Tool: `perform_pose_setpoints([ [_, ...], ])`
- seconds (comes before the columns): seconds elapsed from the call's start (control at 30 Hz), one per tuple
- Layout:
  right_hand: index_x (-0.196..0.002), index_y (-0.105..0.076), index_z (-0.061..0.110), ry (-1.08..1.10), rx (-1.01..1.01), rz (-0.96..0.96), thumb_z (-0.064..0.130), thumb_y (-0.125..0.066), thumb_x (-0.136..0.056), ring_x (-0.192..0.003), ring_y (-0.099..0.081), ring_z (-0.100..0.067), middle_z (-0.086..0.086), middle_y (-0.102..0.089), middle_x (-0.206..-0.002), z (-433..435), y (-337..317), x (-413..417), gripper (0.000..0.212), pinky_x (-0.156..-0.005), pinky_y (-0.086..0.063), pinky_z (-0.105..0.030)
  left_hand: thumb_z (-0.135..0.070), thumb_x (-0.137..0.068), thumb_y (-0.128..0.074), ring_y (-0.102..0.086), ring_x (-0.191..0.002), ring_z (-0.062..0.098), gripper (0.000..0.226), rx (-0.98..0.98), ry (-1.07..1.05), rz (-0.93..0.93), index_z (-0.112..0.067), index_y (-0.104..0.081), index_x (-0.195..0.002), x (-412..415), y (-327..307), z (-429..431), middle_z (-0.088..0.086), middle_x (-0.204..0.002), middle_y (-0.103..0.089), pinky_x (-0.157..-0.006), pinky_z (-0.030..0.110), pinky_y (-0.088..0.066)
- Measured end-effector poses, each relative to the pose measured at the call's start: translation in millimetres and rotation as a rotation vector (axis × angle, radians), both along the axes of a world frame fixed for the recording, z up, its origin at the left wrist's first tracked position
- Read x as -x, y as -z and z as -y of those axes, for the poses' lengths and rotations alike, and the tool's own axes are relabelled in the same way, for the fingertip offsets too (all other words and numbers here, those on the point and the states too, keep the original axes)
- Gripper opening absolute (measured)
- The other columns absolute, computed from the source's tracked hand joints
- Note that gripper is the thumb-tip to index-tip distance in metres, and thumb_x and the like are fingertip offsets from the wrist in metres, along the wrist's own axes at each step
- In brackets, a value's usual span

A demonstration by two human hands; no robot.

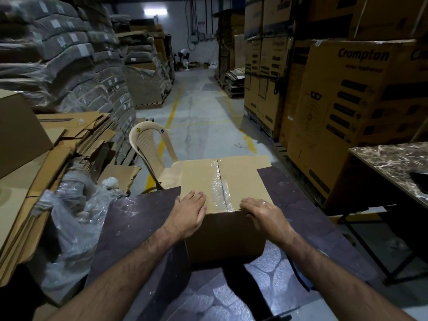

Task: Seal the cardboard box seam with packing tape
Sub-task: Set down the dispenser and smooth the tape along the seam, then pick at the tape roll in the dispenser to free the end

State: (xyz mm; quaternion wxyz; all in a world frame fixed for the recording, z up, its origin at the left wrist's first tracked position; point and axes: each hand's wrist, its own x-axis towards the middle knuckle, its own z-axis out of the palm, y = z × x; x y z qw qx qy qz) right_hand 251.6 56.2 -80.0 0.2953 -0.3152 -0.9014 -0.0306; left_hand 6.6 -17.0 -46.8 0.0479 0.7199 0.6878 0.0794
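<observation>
Our left hand (pixel 188 213) and right hand (pixel 264 213) lay flat and empty, flanking the tape (pixel 217 181) on the stiff, probably light cardboard box (pixel 243 174), best gripped at its sides.

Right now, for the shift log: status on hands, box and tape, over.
Left hand flat on cardboard box top, right hand on its near edge. Clear tape along seam, wrinkled. Nothing blocking; no roll in view.

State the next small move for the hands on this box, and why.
Probably slide the right hand onto the tape and press it flat: the tape already covers the seam of the box but looks wrinkled near the front edge, and the left hand lies flat on the top.
</observation>
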Motion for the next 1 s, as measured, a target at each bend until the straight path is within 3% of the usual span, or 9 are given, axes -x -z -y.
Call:
perform_pose_setpoints([
  [0.1, -0.101, -0.070, 0.012, 0.060, 0.025, -0.127, 0.006, -0.076, -0.075, -0.082, -0.070, -0.023, -0.004, -0.074, -0.097, -1, -7, -15, 0.028, -0.071, -0.059, -0.036, -0.028, -0.098, -0.040, -0.053, -0.114, 0.018, 0.032, -0.131, 0.114, 0.002, -0.018, -0.052, -0.126, -26, -11, 8, 0.004, -0.121, -0.062, -0.112, 0.052, -0.028],
  [0.23, -0.105, -0.070, 0.008, 0.202, 0.096, -0.301, 0.008, -0.078, -0.076, -0.072, -0.068, -0.018, -0.006, -0.073, -0.088, 4, -17, -41, 0.030, -0.067, -0.058, -0.030, -0.023, -0.092, -0.052, -0.058, -0.114, 0.019, 0.041, -0.338, 0.265, 0.161, -0.011, -0.055, -0.131, -70, -8, 11, 0.007, -0.121, -0.066, -0.113, 0.041, -0.033],
  [0.37, -0.107, -0.071, 0.009, 0.375, 0.270, -0.370, 0.015, -0.076, -0.080, -0.073, -0.068, -0.015, -0.004, -0.074, -0.087, 9, -4, -84, 0.028, -0.070, -0.056, -0.028, -0.022, -0.088, -0.053, -0.064, -0.098, 0.021, 0.037, -0.425, 0.425, 0.262, -0.007, -0.062, -0.121, -124, 8, 5, 0.008, -0.108, -0.071, -0.089, 0.031, -0.050],
  [0.5, -0.103, -0.073, 0.011, 0.581, 0.475, -0.412, 0.015, -0.072, -0.082, -0.085, -0.070, -0.016, -0.004, -0.076, -0.093, 12, 29, -131, 0.022, -0.076, -0.052, -0.025, -0.025, -0.087, -0.051, -0.066, -0.092, 0.026, 0.040, -0.247, 0.465, 0.301, -0.011, -0.061, -0.123, -171, 40, -9, 0.009, -0.105, -0.072, -0.080, 0.034, -0.055],
  [0.67, -0.101, -0.074, 0.011, 0.779, 0.695, -0.403, 0.016, -0.070, -0.081, -0.092, -0.070, -0.019, -0.005, -0.076, -0.094, 17, 63, -174, 0.021, -0.079, -0.049, -0.026, -0.034, -0.084, -0.047, -0.063, -0.109, 0.024, 0.049, 0.092, 0.278, 0.369, -0.023, -0.052, -0.132, -219, 87, -38, 0.004, -0.118, -0.068, -0.092, 0.033, -0.051],
  [0.8, -0.110, -0.071, 0.016, 0.935, 0.838, -0.356, 0.019, -0.065, -0.082, -0.107, -0.064, -0.025, -0.006, -0.073, -0.107, 14, 86, -193, 0.028, -0.091, -0.050, -0.034, -0.025, -0.091, -0.052, -0.060, -0.110, 0.026, 0.052, 0.345, 0.118, 0.455, -0.012, -0.044, -0.141, -252, 115, -51, 0.010, -0.118, -0.067, -0.094, 0.029, -0.045],
  [1.0, -0.122, -0.062, 0.009, 0.966, 1.078, -0.204, 0.034, -0.068, -0.084, -0.118, -0.057, -0.029, -0.013, -0.064, -0.124, 5, 114, -198, 0.046, -0.094, -0.045, -0.033, -0.024, -0.094, -0.050, -0.048, -0.129, 0.026, 0.056, 0.519, 0.013, 0.432, -0.016, -0.035, -0.147, -278, 149, -55, 0.010, -0.145, -0.048, -0.106, 0.027, -0.036],
])
